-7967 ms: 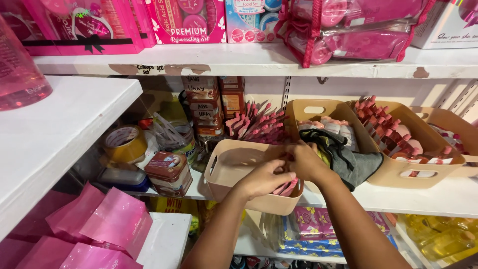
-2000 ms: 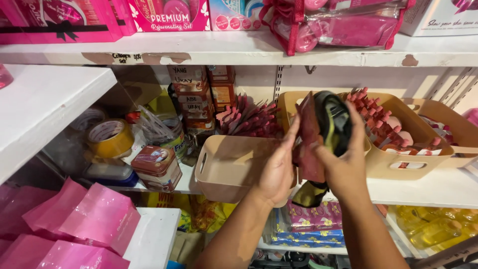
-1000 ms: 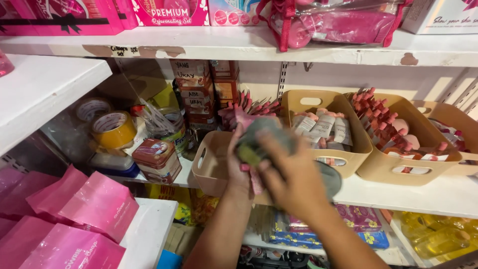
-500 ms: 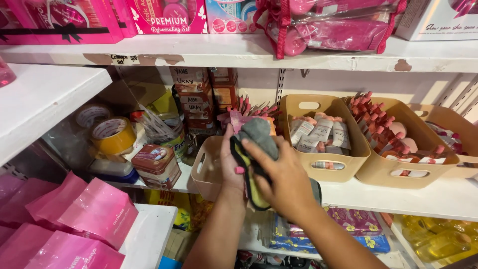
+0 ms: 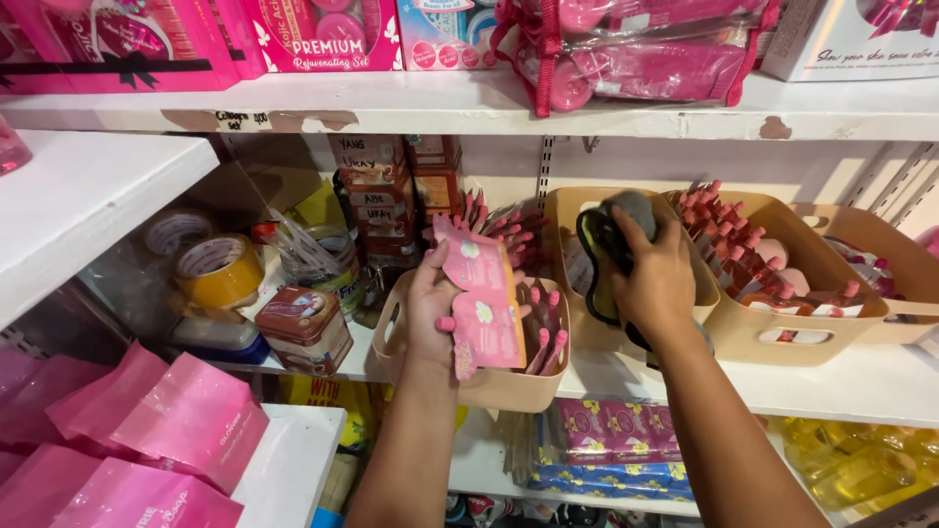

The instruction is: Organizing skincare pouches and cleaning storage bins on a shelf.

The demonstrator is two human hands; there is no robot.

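My left hand [image 5: 430,313] holds a flat pink card pack with white flowers [image 5: 481,301] upright over a small tan basket [image 5: 489,386] on the shelf. Several pink-capped sticks [image 5: 544,328] stand in that basket. My right hand [image 5: 657,279] grips a dark grey and black cloth [image 5: 608,244] and presses it against the rim of a second tan basket [image 5: 577,323] just to the right. Both forearms reach up from the bottom of the view.
A third tan basket [image 5: 782,337] with pink-capped tubes sits further right. Rolls of tape [image 5: 217,269], a small tin [image 5: 303,323] and stacked boxes [image 5: 377,200] crowd the left of the shelf. Pink boxes [image 5: 323,34] line the shelf above; pink pouches [image 5: 186,420] lie lower left.
My right hand has carried the dark cloth from in front of the small basket over to the second basket. My left hand now holds up the pink card pack.
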